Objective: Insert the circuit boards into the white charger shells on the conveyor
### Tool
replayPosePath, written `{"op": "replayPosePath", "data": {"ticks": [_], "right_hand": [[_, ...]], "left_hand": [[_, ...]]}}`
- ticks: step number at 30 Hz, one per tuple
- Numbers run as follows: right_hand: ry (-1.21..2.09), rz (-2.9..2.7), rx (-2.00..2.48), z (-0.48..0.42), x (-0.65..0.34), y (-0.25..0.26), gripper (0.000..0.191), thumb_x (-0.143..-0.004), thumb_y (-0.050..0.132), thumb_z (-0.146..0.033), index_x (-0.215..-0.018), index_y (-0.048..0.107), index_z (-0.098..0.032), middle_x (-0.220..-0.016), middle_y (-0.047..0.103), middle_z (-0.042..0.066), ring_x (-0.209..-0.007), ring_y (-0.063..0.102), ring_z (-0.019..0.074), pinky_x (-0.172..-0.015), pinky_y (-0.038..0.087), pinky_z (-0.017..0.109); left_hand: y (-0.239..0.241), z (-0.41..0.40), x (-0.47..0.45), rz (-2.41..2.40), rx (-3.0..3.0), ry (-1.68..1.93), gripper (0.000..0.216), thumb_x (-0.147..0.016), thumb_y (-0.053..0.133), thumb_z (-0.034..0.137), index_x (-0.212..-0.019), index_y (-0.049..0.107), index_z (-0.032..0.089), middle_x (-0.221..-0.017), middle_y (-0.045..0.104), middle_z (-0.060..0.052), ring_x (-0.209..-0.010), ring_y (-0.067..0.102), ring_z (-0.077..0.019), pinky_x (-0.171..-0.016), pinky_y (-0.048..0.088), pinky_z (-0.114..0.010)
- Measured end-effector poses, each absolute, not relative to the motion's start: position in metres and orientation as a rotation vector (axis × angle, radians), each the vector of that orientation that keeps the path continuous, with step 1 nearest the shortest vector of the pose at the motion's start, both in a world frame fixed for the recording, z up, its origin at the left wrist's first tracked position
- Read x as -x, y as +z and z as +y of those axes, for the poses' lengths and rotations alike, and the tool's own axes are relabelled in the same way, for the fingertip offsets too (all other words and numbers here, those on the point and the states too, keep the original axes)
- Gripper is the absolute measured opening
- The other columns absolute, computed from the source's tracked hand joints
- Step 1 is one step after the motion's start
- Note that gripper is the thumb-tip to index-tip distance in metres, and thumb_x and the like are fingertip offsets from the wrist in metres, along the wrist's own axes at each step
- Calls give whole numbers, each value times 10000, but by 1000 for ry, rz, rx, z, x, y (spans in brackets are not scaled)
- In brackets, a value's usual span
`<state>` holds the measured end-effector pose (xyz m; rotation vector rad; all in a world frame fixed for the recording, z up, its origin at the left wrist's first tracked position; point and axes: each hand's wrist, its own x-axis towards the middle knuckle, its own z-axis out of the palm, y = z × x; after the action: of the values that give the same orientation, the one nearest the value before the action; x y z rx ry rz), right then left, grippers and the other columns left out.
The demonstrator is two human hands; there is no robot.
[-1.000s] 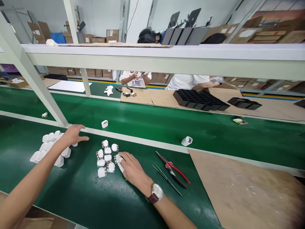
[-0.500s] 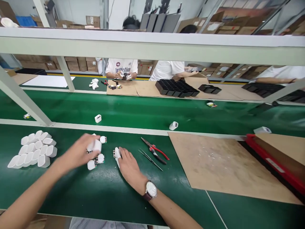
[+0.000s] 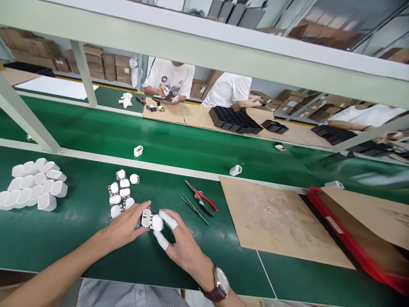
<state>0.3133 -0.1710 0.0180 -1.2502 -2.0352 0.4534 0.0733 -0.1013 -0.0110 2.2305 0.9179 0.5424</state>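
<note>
My left hand (image 3: pixel 129 225) is closed on a white slotted charger part (image 3: pixel 146 218), its fingers hiding the part's far side. Facing it, my right hand (image 3: pixel 183 238) pinches a small white-capped circuit board (image 3: pixel 157 223) between thumb and index finger, both covered by white finger cots. The two parts meet or nearly meet; I cannot tell whether they are joined. Just beyond my left hand lies a group of white-capped circuit boards (image 3: pixel 124 183). Long-nose pliers (image 3: pixel 200 197) with red and black handles and metal tweezers (image 3: pixel 194 209) rest right of my hands.
White charger housings (image 3: pixel 33 181) stand grouped at the left. Brown cardboard (image 3: pixel 271 217) and a red-edged bin (image 3: pixel 348 238) lie to the right. Single white chargers (image 3: pixel 138 151) sit on the green belt (image 3: pixel 185 149). A frame post (image 3: pixel 32 115) rises at left; co-workers (image 3: pixel 172 81) sit opposite.
My left hand has moved right from the circuit boards to meet my right hand. The right hand has turned and now holds the board up at the slotted part. The view has tilted and shifted.
</note>
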Motion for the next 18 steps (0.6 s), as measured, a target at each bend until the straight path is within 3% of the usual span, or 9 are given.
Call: {"op": "replayPosePath", "data": {"ticks": [7,12,18], "right_hand": [[322,-2192,1239,-167,-310,10,570,-1007,531,-138,-1542,357,-230,-1372,610,168,-1246,653,284,-1002,632,455],[191,-2348,1264,-167,-307,18,654,-897,430,-5,-1525,360,-174,-1366,615,196,-1190,665,331,-919,654,484],[149,-2433,1258,-164,-301,32,576,-933,405,-21,-1488,400,-176,-1348,624,195,-1136,677,325,-862,660,468]], "left_hand": [[-11,-104,-71,874,-2253,616,777,-1009,625,226,-1628,174,354,-1379,584,-123,-1277,629,-289,-1050,577,-470],[-7,-105,-71,835,-2308,633,835,-1011,588,182,-1644,73,361,-1374,583,-132,-1275,625,-300,-1044,584,-486],[-7,-104,-71,831,-2315,669,820,-1019,580,198,-1646,69,338,-1366,610,-140,-1248,643,-307,-1019,596,-487]]}}
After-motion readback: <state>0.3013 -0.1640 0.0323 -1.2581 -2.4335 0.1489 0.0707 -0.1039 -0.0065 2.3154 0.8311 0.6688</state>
